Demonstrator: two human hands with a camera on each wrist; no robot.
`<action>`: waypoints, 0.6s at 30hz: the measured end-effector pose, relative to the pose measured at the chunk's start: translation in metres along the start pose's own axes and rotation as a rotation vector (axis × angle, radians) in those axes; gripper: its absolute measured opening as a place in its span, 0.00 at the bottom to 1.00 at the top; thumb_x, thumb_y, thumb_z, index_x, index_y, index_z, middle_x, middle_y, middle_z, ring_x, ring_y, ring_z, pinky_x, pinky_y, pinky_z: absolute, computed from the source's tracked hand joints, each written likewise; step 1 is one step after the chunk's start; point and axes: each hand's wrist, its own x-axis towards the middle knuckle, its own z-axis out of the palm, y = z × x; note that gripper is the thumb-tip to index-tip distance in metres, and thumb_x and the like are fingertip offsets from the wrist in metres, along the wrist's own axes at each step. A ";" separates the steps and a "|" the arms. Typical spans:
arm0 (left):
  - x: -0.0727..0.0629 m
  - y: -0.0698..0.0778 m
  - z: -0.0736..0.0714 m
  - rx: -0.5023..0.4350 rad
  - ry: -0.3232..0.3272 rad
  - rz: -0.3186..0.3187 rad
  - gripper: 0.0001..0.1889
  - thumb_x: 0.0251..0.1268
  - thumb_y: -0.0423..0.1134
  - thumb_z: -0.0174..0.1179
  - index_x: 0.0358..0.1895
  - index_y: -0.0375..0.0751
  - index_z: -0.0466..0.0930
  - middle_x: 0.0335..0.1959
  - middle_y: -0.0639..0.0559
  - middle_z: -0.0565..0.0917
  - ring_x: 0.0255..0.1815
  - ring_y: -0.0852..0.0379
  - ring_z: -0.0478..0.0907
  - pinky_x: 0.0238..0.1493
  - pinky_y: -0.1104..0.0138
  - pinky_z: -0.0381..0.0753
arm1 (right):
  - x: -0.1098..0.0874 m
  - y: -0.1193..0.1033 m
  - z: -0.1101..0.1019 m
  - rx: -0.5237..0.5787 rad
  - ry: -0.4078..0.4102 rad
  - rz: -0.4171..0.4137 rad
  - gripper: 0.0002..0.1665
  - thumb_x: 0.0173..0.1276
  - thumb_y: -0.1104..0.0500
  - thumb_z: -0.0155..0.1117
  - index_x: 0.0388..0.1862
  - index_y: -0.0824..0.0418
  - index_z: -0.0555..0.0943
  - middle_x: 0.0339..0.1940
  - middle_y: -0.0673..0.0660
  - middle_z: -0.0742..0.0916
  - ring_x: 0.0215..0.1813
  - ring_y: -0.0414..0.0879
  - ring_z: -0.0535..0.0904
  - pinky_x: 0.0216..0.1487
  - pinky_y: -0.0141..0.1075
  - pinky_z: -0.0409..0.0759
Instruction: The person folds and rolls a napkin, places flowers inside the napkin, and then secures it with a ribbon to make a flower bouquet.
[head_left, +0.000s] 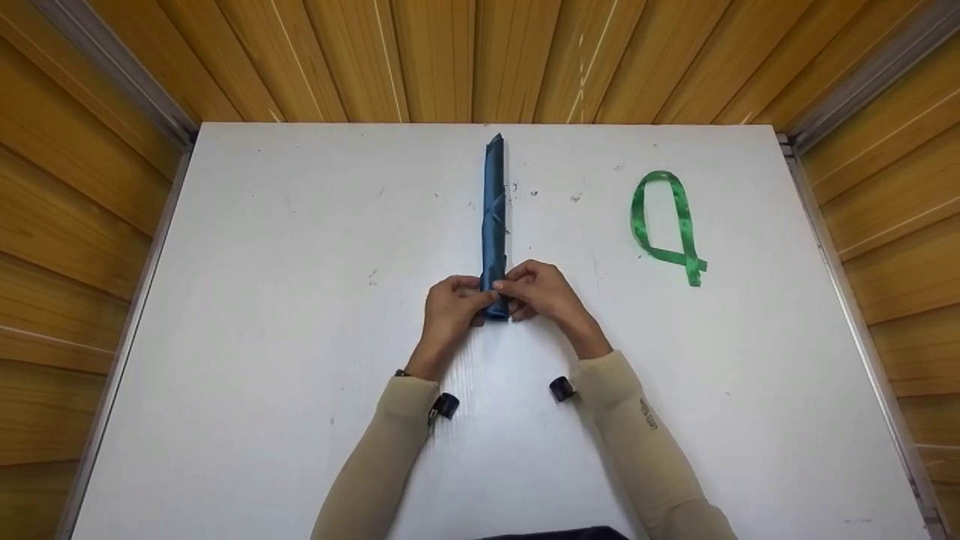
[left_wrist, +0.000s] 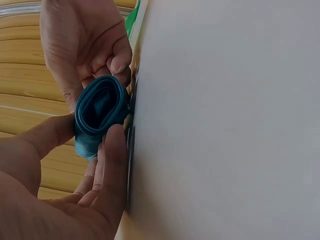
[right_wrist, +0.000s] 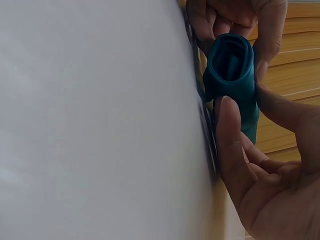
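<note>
A roll of shiny teal-blue cloth runs lengthwise up the middle of the table, its near end between both hands. From the left side, my left hand pinches that end, thumb on top and fingers along its side. Opposite it, my right hand grips the same end with its thumb over the top. In the left wrist view the end of the cloth roll shows several wound layers around a hollow middle. The right wrist view shows the cloth roll held close to the tabletop between fingers of both hands.
A green ribbon lies in a loop with crossed ends on the right part of the white table. Small dark marks dot the tabletop around the roll. Wood-patterned walls stand behind and at both sides.
</note>
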 end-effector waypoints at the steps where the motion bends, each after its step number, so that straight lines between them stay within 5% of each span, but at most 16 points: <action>1: 0.000 0.000 0.000 -0.008 -0.001 -0.006 0.20 0.63 0.32 0.74 0.54 0.26 0.81 0.38 0.38 0.91 0.33 0.52 0.89 0.32 0.64 0.88 | 0.000 0.000 -0.001 0.011 -0.011 0.004 0.19 0.72 0.59 0.75 0.51 0.71 0.80 0.31 0.61 0.88 0.25 0.45 0.85 0.28 0.37 0.87; 11: 0.003 -0.002 -0.004 -0.071 -0.068 -0.070 0.20 0.67 0.35 0.72 0.56 0.23 0.84 0.42 0.36 0.90 0.40 0.48 0.91 0.39 0.62 0.89 | 0.003 0.006 -0.003 0.249 -0.049 0.019 0.19 0.69 0.68 0.74 0.54 0.72 0.78 0.34 0.58 0.90 0.29 0.44 0.87 0.33 0.35 0.87; 18: 0.004 -0.004 -0.006 -0.220 -0.124 -0.109 0.23 0.66 0.34 0.71 0.60 0.23 0.82 0.45 0.36 0.89 0.43 0.48 0.90 0.44 0.61 0.89 | 0.002 0.006 -0.003 0.283 -0.053 -0.029 0.18 0.70 0.66 0.74 0.54 0.70 0.79 0.35 0.58 0.91 0.33 0.44 0.88 0.35 0.36 0.87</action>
